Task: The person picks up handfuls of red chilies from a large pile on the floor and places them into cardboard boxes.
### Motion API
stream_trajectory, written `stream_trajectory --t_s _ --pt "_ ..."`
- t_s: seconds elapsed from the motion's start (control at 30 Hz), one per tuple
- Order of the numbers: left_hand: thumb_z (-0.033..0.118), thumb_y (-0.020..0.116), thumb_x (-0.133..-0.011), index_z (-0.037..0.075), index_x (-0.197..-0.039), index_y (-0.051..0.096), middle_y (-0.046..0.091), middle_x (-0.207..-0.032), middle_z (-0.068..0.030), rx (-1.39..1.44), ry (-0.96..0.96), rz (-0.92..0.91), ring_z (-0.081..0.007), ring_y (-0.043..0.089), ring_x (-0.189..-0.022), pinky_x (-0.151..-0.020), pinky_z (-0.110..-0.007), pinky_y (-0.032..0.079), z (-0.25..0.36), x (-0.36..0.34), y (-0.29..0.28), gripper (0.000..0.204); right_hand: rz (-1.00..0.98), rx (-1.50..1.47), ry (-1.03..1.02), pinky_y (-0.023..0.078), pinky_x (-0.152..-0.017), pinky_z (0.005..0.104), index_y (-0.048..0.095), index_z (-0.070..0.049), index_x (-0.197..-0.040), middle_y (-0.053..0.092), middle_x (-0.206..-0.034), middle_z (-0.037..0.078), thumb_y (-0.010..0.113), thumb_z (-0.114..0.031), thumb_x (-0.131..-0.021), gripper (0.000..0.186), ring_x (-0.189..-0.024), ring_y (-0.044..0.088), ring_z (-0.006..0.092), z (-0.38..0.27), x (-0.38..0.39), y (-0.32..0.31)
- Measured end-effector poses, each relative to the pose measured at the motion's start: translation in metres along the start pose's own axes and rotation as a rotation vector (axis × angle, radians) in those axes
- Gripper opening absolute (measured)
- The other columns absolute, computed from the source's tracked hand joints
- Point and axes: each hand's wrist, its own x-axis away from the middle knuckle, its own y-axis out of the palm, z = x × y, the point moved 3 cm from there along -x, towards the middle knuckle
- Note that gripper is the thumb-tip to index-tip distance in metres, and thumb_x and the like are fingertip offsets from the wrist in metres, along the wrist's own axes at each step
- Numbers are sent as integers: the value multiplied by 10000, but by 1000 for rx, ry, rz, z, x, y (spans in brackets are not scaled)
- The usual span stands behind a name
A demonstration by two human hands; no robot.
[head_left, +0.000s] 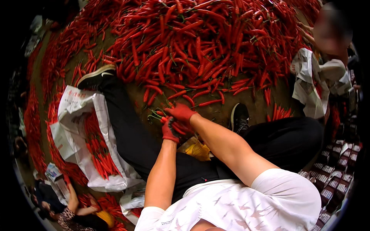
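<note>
Both my hands wear red gloves and meet in front of me, between my legs. My left hand (170,131) is closed around a small bunch of red chili peppers (160,113), whose green stems stick out to the left. Just above it and to the right, my right hand (181,112) is closed at the same bunch, a green stem showing by its fingertips. Some blur hides how its fingers lie. Beyond my hands spreads a large heap of red chili peppers (200,50), with loose ones at its near edge.
A white woven sack (77,150) with chilies inside lies open beside my left leg. Something yellow (197,150) lies below my hands. Another white sack (308,82) stands at the right near a person. A second person (73,208) works at the lower left. My shoes flank the heap's near edge.
</note>
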Motion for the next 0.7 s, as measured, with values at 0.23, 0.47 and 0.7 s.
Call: stream_trajectory --t_s 0.23,0.47,0.7 --pt "82 843 -640 23 -1316 460 550 -1245 -127 -1104 323 -197 -223 575 -1112 -929 -371 492 29 -4 76 779 417 -772 27 494 -842 362 634 -13 -1163 685 -1075 99 702 -275 -878 393 -952 635 213 47 22 -19" --pt "488 819 -598 -7 -1417 379 347 -1465 -269 -1896 312 -203 -424 324 -1358 -1148 -461 259 45 -77 60 1053 697 -594 102 489 -843 384 640 10 -1084 703 -1010 157 652 -308 -899 368 -953 656 302 49 12 -19" --pt "463 795 -632 31 -1348 474 484 -1366 -222 -2154 372 -53 -404 374 -1322 -1113 -478 290 18 -57 60 896 768 -22 222 481 -908 468 663 6 -998 681 -979 240 629 -432 -863 460 -981 629 422 57 20 -32"
